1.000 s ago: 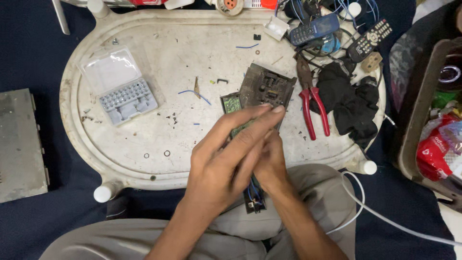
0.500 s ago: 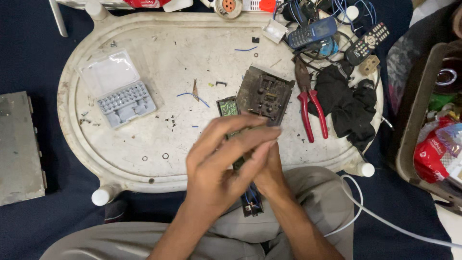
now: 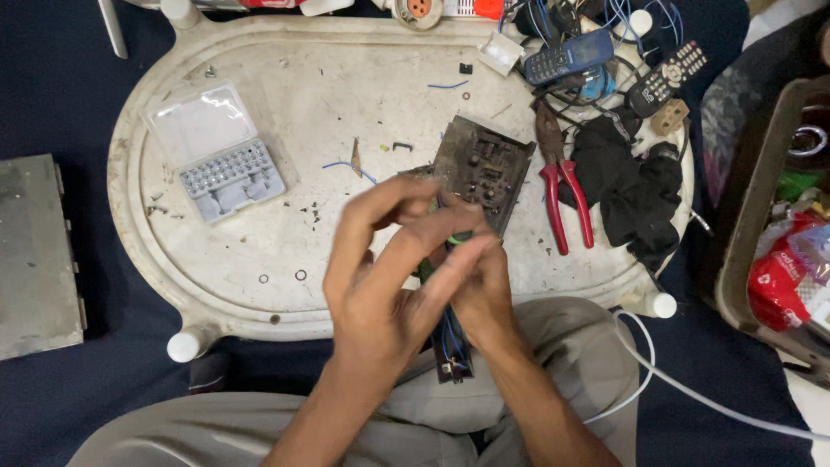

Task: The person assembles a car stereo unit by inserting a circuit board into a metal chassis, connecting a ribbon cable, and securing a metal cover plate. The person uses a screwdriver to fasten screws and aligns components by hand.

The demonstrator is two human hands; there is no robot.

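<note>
Both hands meet just below the centre of the frame, over the near edge of the oval white surface [image 3: 259, 199]. The left hand [image 3: 389, 285] lies on top, its fingers stretched toward the upper right and pinched lightly around something small and green that motion blur hides. The right hand [image 3: 480, 285] sits beneath and to the right, curled around a slim dark part with blue wires [image 3: 451, 342]. That part's long axis runs nearly straight up and down the frame, its lower end hanging over the lap, its upper end buried between the fingers. So the part sits inside the right hand's grip and directly under the left fingertips; the right hand carries it, the left hand works at its top.

Just above the hands, touching distance away, a dark circuit board [image 3: 480, 169] lies tilted on the surface. Red-handled pliers [image 3: 562, 195] lie to its right, and an open clear bit case [image 3: 216, 151] sits at the upper left.
</note>
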